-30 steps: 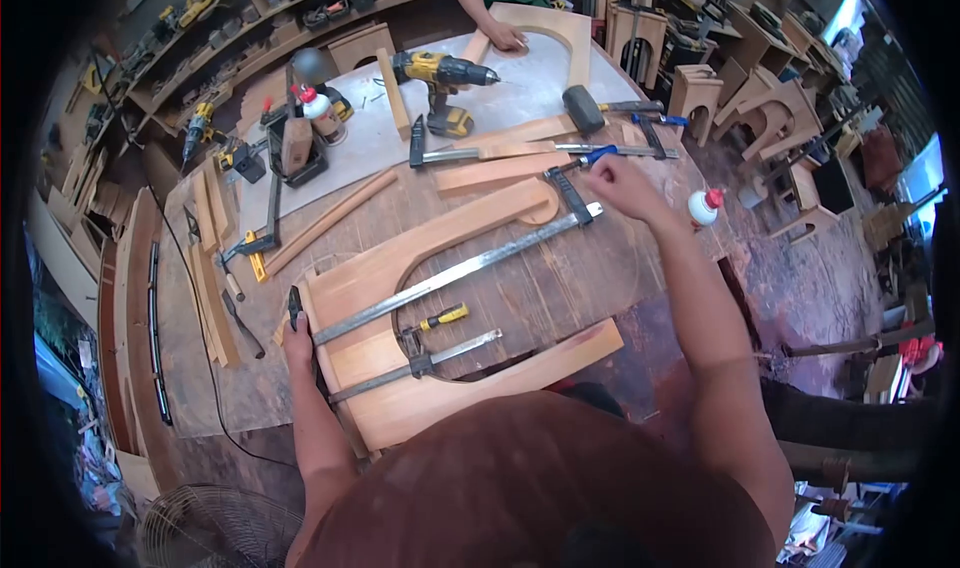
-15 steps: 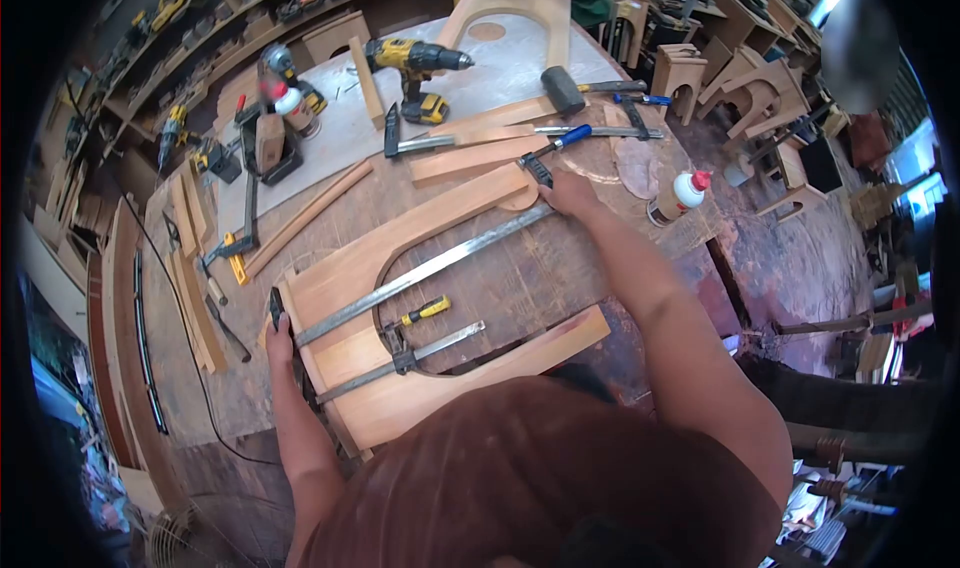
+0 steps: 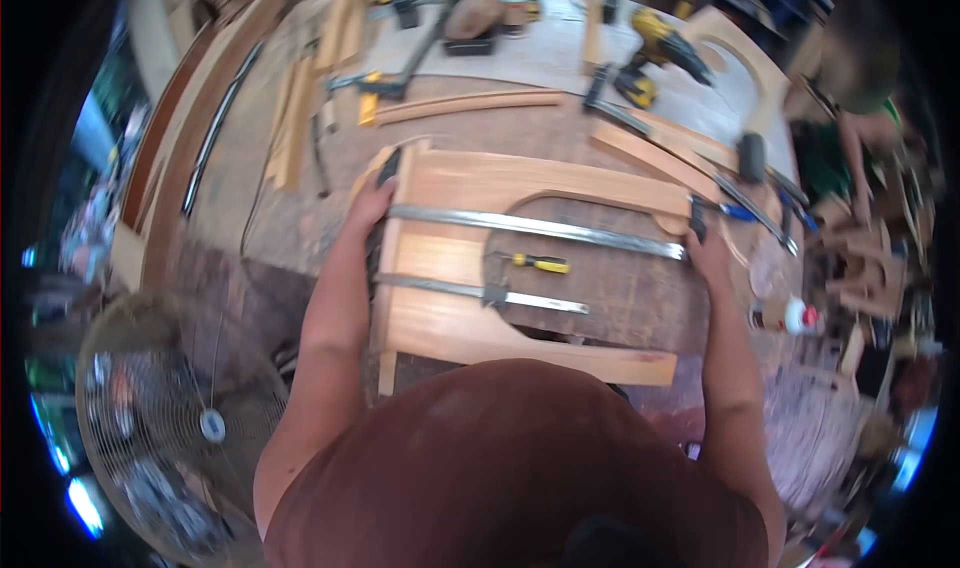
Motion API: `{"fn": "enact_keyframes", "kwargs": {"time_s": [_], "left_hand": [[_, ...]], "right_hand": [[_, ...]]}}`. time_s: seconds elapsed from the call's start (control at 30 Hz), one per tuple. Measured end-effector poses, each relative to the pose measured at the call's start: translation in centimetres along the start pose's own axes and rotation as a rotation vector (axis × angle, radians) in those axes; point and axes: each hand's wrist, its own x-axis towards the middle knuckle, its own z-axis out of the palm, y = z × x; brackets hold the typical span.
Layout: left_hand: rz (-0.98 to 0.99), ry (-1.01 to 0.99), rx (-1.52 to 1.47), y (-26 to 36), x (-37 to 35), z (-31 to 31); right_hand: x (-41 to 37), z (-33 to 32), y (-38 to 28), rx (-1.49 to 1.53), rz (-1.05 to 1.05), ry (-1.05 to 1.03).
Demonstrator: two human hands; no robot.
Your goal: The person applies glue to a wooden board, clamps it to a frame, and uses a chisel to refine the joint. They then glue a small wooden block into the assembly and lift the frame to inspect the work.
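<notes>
A U-shaped wooden panel [image 3: 440, 258] lies on the workbench, its curved cutout toward the right. Across it runs a long bar clamp [image 3: 540, 230]. My left hand [image 3: 372, 206] is closed around the clamp's dark end at the panel's left edge. At the opposite end, my right hand [image 3: 708, 253] is wrapped round the sliding jaw, beside its blue handle [image 3: 738, 211]. A shorter bar clamp [image 3: 540, 301] with a yellow-and-black handle [image 3: 540, 263] sits on the panel's left part, its bar reaching into the cutout. A narrow strip of wood [image 3: 391, 268] borders the panel's left edge.
Behind the panel lie wooden strips [image 3: 470, 103], a cordless drill [image 3: 650, 58], a mallet [image 3: 751, 156] and more clamps. A glue bottle [image 3: 795, 316] lies to the right. A fan [image 3: 210, 425] stands at lower left; another person [image 3: 855, 148] is at upper right.
The view has swung left, so the panel appears more level and the fan shows more fully. Both hands remain at the long clamp's ends.
</notes>
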Motion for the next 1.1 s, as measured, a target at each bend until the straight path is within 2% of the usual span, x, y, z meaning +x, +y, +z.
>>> {"fn": "enact_keyframes", "kwargs": {"time_s": [0.07, 0.2, 0.27, 0.33, 0.4, 0.6, 0.73, 0.8, 0.9, 0.97, 1.1], "left_hand": [[-0.08, -0.069, 0.079, 0.7, 0.4, -0.7], [-0.119, -0.119, 0.122, 1.6, 2.2, -0.8], [-0.144, -0.044, 0.295, 3.3, 2.5, -0.7], [-0.098, -0.02, 0.295, 2.2, 3.8, 0.1], [0.028, -0.01, 0.257, 1.5, 4.2, 0.4], [-0.048, -0.019, 0.306, 2.7, 3.5, 0.2], [-0.021, 0.029, 0.352, 5.1, 1.6, 0.2], [-0.125, 0.094, 0.472, 7.2, 0.3, 0.8], [-0.009, 0.115, 0.514, 4.5, 1.6, 1.3], [0.169, 0.146, 0.47, 1.0, 3.3, 1.6], [0.18, 0.038, 0.499, -0.2, 4.9, 1.1]], "right_hand": [[-0.4, -0.1, -0.2, -0.061, 0.01, 0.007], [-0.6, -0.6, -1.1, -0.081, 0.042, -0.064], [-1.1, -0.8, -1.3, -0.037, 0.029, -0.044], [-1.0, -0.4, -0.6, -0.053, 0.021, -0.039], [-0.6, -0.4, -0.5, -0.066, 0.005, -0.041], [-0.7, -0.9, -0.8, -0.024, -0.021, -0.063], [-0.5, -0.8, -0.9, -0.044, -0.007, -0.071], [-0.2, -1.0, -0.5, -0.065, 0.022, -0.092], [-0.2, -0.4, -0.2, -0.054, 0.028, -0.101], [-0.4, -0.7, -0.6, -0.075, 0.027, -0.087], [-0.5, -1.5, -1.3, -0.107, 0.078, -0.112]]}}
